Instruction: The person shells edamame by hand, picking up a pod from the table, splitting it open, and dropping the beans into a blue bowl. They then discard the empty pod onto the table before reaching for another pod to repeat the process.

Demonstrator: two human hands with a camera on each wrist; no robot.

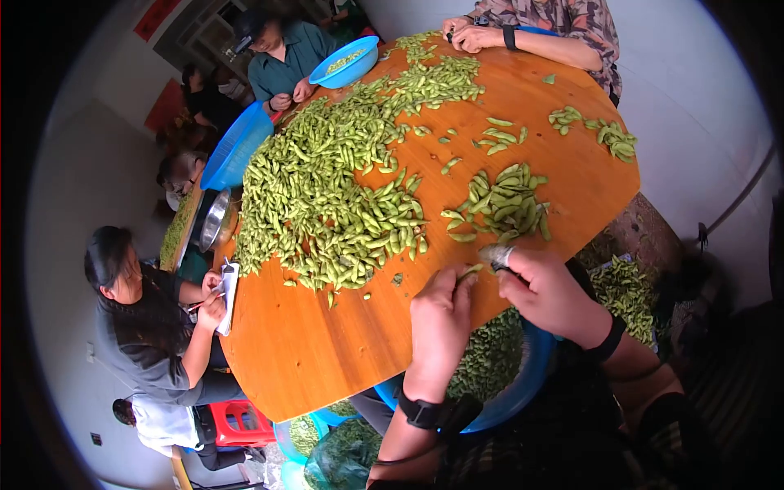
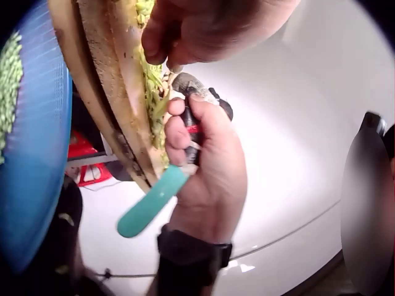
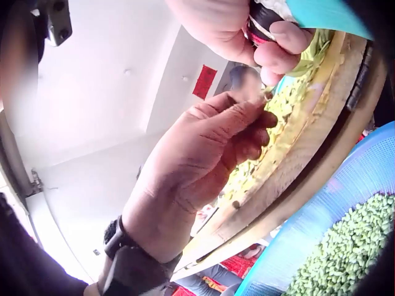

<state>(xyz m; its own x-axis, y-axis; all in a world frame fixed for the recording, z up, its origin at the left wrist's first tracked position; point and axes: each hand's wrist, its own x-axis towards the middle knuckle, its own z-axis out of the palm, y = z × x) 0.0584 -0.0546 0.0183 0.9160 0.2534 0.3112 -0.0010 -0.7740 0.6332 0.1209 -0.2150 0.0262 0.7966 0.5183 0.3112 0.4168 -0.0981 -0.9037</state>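
My left hand is over the table's near edge and pinches a green soybean pod between thumb and fingertips. Close beside it, my right hand grips a tool with a flat teal handle, wrapped in black and red tape at the fingers; its working end is hidden. A whitish wrap covers a digit of the right hand. Just beyond both hands lies a small pile of pods on the wooden table. Beneath the hands, a blue basin holds shelled green beans.
A large heap of pods covers the table's left and far parts. Across the table people sit near a blue bowl. At the left a seated person holds a clipboard. More pods lie low at the right.
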